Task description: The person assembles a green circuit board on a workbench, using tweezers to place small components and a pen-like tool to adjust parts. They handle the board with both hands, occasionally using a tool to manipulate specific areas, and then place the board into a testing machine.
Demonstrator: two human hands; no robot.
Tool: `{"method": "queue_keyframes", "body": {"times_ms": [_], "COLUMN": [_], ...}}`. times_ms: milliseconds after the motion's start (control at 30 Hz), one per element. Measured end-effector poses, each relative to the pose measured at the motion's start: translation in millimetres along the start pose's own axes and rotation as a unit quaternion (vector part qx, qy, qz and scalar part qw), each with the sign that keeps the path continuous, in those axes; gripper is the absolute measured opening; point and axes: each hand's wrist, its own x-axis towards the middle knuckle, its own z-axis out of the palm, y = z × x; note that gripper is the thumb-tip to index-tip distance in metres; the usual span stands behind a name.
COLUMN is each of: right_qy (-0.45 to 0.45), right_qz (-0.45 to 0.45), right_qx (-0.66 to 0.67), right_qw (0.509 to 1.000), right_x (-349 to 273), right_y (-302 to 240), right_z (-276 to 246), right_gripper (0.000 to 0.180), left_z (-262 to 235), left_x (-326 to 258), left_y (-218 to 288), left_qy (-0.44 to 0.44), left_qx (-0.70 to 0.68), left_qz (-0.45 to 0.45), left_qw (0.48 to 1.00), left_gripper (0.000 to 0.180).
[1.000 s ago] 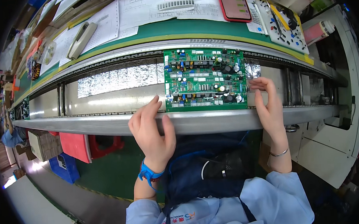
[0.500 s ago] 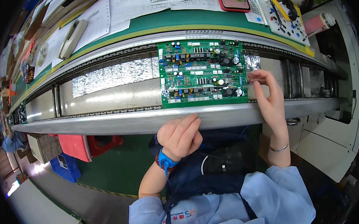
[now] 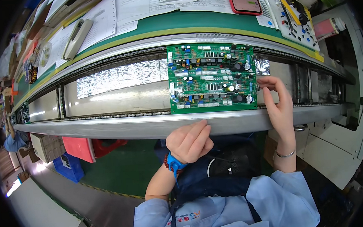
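Note:
A green circuit board [image 3: 204, 74] crowded with capacitors, connectors and other parts lies across the two chain rails of a conveyor. My right hand [image 3: 279, 101] is at its right edge, fingers bent and the thumb apart from them. Its fingertips are close to the board edge; whether they touch it I cannot tell. In front of the board, my left hand [image 3: 190, 141] rests against the near metal rail [image 3: 232, 123], fingers curled together with nothing visible in them. A blue strap [image 3: 174, 162] and a beaded bracelet circle the left wrist.
Beyond the conveyor, a green bench [image 3: 163, 22] holds papers [image 3: 135, 6], a red-cased phone [image 3: 243, 0], a grey handset [image 3: 77, 38] and a tray of small loose components [image 3: 296, 23]. A white machine [image 3: 337, 154] stands at right. Red and blue bins [image 3: 68, 167] sit at lower left.
The whole view has shifted a little, so everything appears slightly further right and lower. My hands and the circuit board keep nearly the same places relative to each other.

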Motion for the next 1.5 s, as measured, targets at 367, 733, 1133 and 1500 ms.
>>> {"method": "queue_keyframes", "body": {"times_ms": [367,733,1133,1500], "right_qy": [0.001,0.001,0.001,0.002], "right_qz": [0.002,0.003,0.001,0.003], "right_qx": [-0.010,-0.008,-0.019,-0.030], "right_qw": [1.000,1.000,1.000,1.000], "right_x": [1,0,-1,1], "right_y": [-2,-2,-4,-4], "right_z": [0,0,-2,0], "right_gripper": [0.019,0.019,0.018,0.018], "left_z": [2,6,-21,-10], "left_x": [-3,10,10,7], "left_y": [4,7,0,-9], "left_qy": [-0.009,-0.002,-0.016,0.009], "left_qx": [-0.008,0.068,0.033,0.077], "left_qz": [-0.032,-0.066,-0.111,-0.076], "left_qw": [0.999,0.995,0.993,0.994], "left_gripper": [0.032,0.025,0.030,0.025]}}
